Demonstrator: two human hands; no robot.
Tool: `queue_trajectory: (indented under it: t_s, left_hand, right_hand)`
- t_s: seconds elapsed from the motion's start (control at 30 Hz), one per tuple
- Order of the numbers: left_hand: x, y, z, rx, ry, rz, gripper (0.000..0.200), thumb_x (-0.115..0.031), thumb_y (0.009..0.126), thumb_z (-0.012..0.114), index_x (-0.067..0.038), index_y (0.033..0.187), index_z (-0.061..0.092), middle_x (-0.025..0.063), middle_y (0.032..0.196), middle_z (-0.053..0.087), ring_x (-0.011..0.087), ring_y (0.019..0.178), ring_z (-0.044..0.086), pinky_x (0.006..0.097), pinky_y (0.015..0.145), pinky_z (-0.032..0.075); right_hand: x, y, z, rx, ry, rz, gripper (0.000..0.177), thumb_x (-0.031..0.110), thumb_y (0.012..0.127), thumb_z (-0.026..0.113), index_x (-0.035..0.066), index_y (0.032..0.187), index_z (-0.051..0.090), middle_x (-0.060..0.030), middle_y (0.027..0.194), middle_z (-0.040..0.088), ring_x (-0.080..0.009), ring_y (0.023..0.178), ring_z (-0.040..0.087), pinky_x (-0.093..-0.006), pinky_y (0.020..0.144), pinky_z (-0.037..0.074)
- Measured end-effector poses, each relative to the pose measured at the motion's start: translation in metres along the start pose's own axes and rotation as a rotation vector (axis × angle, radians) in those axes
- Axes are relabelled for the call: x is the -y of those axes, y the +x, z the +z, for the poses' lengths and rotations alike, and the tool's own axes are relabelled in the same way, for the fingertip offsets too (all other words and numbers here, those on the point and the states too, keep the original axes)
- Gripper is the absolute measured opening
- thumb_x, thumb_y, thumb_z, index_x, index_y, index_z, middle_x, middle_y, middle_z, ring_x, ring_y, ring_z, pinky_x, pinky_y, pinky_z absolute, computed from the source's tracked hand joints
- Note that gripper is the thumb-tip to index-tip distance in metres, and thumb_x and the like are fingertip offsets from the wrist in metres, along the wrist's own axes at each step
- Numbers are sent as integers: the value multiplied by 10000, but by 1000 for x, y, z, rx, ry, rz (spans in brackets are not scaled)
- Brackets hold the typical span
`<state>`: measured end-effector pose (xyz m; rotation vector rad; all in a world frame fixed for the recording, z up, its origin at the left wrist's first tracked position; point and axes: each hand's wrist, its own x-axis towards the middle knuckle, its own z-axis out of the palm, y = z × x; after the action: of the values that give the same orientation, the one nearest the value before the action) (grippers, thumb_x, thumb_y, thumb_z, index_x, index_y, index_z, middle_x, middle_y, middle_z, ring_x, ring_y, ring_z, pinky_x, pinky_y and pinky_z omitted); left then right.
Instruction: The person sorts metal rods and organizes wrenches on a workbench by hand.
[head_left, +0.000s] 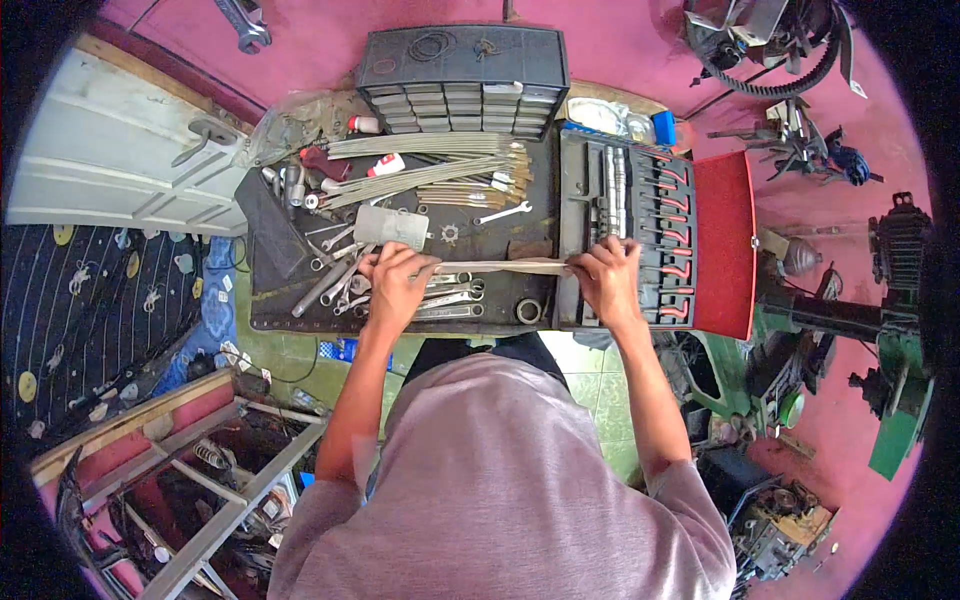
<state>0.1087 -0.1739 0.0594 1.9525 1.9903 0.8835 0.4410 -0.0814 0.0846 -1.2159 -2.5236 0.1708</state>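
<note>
A thin, light-coloured strip (505,267) is stretched level across the front part of the dark workbench (480,238). My left hand (398,285) has its fingers closed on the strip's left end, beside several wrenches (450,300). At the right end, my right hand (608,280) pinches the strip over the edge of the open tool case (572,200). Below the strip lies a dark ring (528,311). A clear plastic box (390,226) is just behind my left hand, and a single wrench (503,213) lies farther back.
Bundles of thin rods (420,150) lie at the back of the bench, before a drawer cabinet (462,80). The case's red lid (724,245) stands out on the right. A metal frame (215,525) is at lower left, and a green machine (900,400) at far right.
</note>
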Motion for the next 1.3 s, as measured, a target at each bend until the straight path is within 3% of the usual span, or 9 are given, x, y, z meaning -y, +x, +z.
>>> queue_trajectory:
  t_s: [0.27, 0.57, 0.67, 0.7, 0.8, 0.83, 1.07, 1.2, 1.3]
  left_hand:
    - [1, 1, -18, 96, 35, 6, 73, -183, 795, 797, -166, 866, 800, -36, 843, 711, 176, 985, 614, 445, 954, 287]
    - [15, -5, -23, 264, -30, -2, 95, -217, 817, 791, -159, 891, 803, -13, 866, 721, 175, 989, 618, 424, 944, 296]
    - [25, -16, -17, 218, -78, -85, 114, -267, 875, 762, -173, 924, 806, 2, 881, 722, 195, 991, 629, 432, 930, 311]
    - [31, -18, -11, 167, 15, -113, 114, -261, 875, 761, -173, 933, 804, 11, 887, 725, 206, 985, 630, 441, 909, 315]
    - [43, -26, -2, 128, 144, -153, 130, -250, 874, 756, -179, 976, 795, 30, 923, 732, 235, 985, 621, 468, 862, 316]
    - [43, -27, 1, 150, 183, -197, 147, -238, 864, 761, -159, 985, 790, 26, 968, 739, 237, 1017, 611, 480, 904, 308]
    - [56, -35, 23, 143, 308, -307, 254, -247, 839, 784, -137, 1067, 769, 31, 1064, 730, 253, 1077, 594, 536, 959, 307]
    - [66, -32, 32, 81, 340, -325, 266, -246, 837, 788, -140, 1080, 771, 24, 1062, 719, 243, 1080, 590, 505, 951, 311]
    - [67, -32, 37, 90, 377, -273, 260, -236, 832, 786, -143, 1074, 774, 20, 1051, 716, 238, 1101, 575, 508, 955, 313]
  right_hand:
    - [2, -3, -14, 16, 58, 59, 147, 132, 711, 819, 149, 847, 767, 12, 809, 672, -223, 920, 587, -460, 927, 364]
    - [3, -8, -18, 77, 203, 94, 103, 209, 833, 774, 107, 839, 768, -22, 847, 705, -247, 970, 574, -483, 945, 348]
    - [-11, -18, -14, 76, 43, 252, 146, 217, 886, 731, 130, 994, 775, -29, 918, 718, -258, 1013, 585, -487, 966, 341]
    - [-15, -23, -13, 124, -17, 292, 237, 239, 913, 704, 160, 1133, 742, -31, 999, 717, -271, 1039, 586, -528, 962, 354]
    - [-21, -40, -2, 138, -142, 395, 325, 240, 908, 716, 192, 1229, 718, -34, 974, 695, -256, 1056, 575, -535, 931, 354]
    - [-25, -47, 1, 173, -185, 387, 357, 313, 927, 695, 189, 1261, 684, -29, 1055, 706, -288, 1068, 583, -623, 904, 385]
    - [-15, -74, 15, 223, -135, 518, 406, 375, 889, 730, 190, 1248, 704, -26, 1062, 711, -284, 1107, 575, -601, 944, 369]
    - [-11, -84, 29, 236, -67, 553, 364, 321, 880, 749, 204, 1224, 724, -15, 1143, 723, -268, 1109, 567, -572, 937, 355]
    - [-10, -85, 36, 212, -29, 563, 318, 288, 871, 756, 200, 1177, 748, -16, 1081, 738, -264, 1069, 577, -540, 930, 350]
